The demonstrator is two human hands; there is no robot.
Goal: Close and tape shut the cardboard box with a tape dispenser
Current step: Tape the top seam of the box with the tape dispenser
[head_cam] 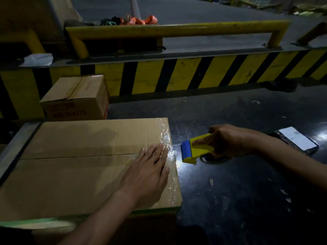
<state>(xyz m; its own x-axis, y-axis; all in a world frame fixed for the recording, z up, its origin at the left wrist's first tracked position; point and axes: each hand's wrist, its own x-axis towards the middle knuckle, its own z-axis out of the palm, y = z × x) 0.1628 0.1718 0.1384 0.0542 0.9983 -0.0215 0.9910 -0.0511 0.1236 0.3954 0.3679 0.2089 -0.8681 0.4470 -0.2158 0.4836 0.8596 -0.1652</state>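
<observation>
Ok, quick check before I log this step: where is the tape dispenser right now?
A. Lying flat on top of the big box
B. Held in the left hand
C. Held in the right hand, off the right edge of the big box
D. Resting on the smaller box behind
C: the right hand grips the yellow and blue tape dispenser beside the box, while the left hand lies flat on its top.

I am pressing my left hand [148, 167] flat, palm down, fingers [159, 151] straight and slightly spread, fingertips reaching toward the box's right edge, forearm running in from the lower middle. I am curling my right hand [228, 140] around the tape dispenser [196, 149] just beyond that edge, index finger lying along its top, forearm coming in from the right.
</observation>
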